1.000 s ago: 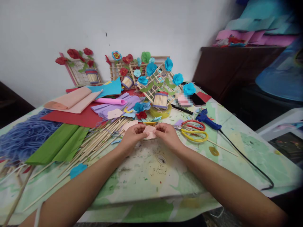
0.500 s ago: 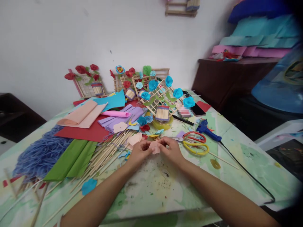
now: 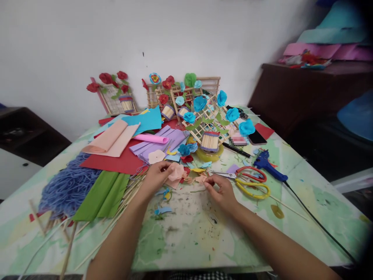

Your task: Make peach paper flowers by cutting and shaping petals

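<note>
My left hand [image 3: 157, 175] is closed with fingertips on the edge of a peach paper flower cutout [image 3: 176, 172], over other peach paper lying beneath it. Lower right of that, my right hand [image 3: 220, 191] has thumb and finger pinched together; whatever they hold is too small to make out. Small peach scraps [image 3: 201, 178] lie by its fingertips, and a thin green strip [image 3: 197, 191] is just left of them. Another peach flower cutout [image 3: 156, 156] rests above my left hand. Scissors [image 3: 252, 182] with red and yellow handles lie right of my right hand.
A blue glue gun [image 3: 269, 165] with a black cord lies at right. Bamboo lattice frames [image 3: 204, 120] with paper flowers stand at the back. Blue yarn [image 3: 68, 186], green paper [image 3: 101, 196], purple paper [image 3: 163, 144] and thin sticks [image 3: 124, 200] cover the left side.
Both hands were together on a peach flower cutout; now they are apart. My left hand has moved left to the peach paper pieces, my right hand slightly right. The view has shifted.
</note>
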A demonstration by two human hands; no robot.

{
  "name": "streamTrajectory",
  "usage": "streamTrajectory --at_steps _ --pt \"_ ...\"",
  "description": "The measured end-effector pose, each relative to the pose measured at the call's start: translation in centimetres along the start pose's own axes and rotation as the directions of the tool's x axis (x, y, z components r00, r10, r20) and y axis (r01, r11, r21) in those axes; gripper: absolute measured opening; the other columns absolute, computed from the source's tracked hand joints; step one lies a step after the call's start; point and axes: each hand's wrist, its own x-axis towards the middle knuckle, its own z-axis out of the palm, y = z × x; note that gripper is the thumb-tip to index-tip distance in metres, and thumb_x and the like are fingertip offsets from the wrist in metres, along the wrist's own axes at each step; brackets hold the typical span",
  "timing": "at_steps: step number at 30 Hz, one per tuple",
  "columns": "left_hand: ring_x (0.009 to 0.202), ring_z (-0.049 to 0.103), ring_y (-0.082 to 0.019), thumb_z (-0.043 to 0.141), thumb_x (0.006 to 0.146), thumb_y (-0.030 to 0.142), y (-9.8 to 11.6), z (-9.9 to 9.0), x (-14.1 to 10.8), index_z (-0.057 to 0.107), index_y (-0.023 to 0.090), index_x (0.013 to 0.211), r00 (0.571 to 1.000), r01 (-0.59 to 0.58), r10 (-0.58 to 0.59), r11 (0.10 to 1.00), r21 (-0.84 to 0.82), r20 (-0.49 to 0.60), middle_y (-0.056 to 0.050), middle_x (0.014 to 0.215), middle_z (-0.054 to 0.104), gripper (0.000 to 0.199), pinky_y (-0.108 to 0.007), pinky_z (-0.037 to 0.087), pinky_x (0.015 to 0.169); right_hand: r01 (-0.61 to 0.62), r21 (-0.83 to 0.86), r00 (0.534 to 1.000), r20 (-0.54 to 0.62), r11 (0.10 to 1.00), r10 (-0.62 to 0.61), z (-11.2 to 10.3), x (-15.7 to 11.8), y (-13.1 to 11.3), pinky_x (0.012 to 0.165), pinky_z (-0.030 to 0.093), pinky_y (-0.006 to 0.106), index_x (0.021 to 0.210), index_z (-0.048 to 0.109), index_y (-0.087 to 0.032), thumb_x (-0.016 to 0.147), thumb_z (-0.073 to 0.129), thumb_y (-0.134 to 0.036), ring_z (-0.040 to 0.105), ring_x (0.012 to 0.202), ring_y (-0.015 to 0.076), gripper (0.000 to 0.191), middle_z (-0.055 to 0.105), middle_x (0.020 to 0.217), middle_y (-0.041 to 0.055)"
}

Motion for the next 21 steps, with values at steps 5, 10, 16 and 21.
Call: streamTrajectory --at_steps 5,10,16,21 --pt "0.059 0.049 -0.016 0.06 0.068 0.031 -1.4 -0.3 0.9 0.066 0.016 0.061 0.996 -0.068 0.053 0.967 0.244 0.065 -0.001 0.06 0.057 0.017 -0.024 0.034 0.053 -0.009 0.0 1.0 0.013 1.0 0.009 0.0 0.1 0.1 0.061 0.041 0.028 0.07 0.057 -0.02 0.08 0.052 -0.023 0.055 0.064 0.0163 0.012 0.06 0.066 0.0027" --pt "0.059 0.048 -0.015 0.054 0.071 0.026 -2.0 0.5 1.4 0.063 0.016 0.057 0.984 -0.174 0.127 0.846 0.505 0.126 -0.001 0.057 0.055 0.02 -0.026 0.033 0.056 0.007 0.001 1.0 0.019 1.0 -0.007 0.0 0.1 0.1 0.062 0.041 0.026 0.07 0.057 -0.019 0.08 0.052 -0.02 0.055 0.065 0.0155 0.011 0.062 0.068 0.0025" --pt "0.074 0.057 -0.019 0.053 0.075 0.032 -2.1 -0.3 1.5 0.067 0.015 0.09 0.99 -0.081 0.126 0.889 0.451 -0.069 -0.007 0.084 0.067 0.028 -0.029 0.042 0.066 0.04 -0.002 0.999 -0.008 0.999 -0.04 -0.2 0.3 0.4 0.061 0.04 0.025 0.07 0.058 -0.018 0.08 0.052 -0.021 0.054 0.063 0.0145 0.011 0.06 0.065 0.0018" --pt "0.07 0.055 -0.016 0.055 0.077 0.031 -1.3 -1.3 1.2 0.067 0.014 0.085 0.924 -0.101 0.238 0.907 0.408 -0.3 -0.005 0.081 0.066 0.022 -0.027 0.042 0.065 0.023 0.02 0.992 -0.122 1.0 -0.02 -0.8 0.5 0.8 0.052 0.032 0.022 0.057 0.046 -0.018 0.085 0.048 -0.029 0.042 0.052 0.0105 0.03 0.044 0.053 -0.0026"
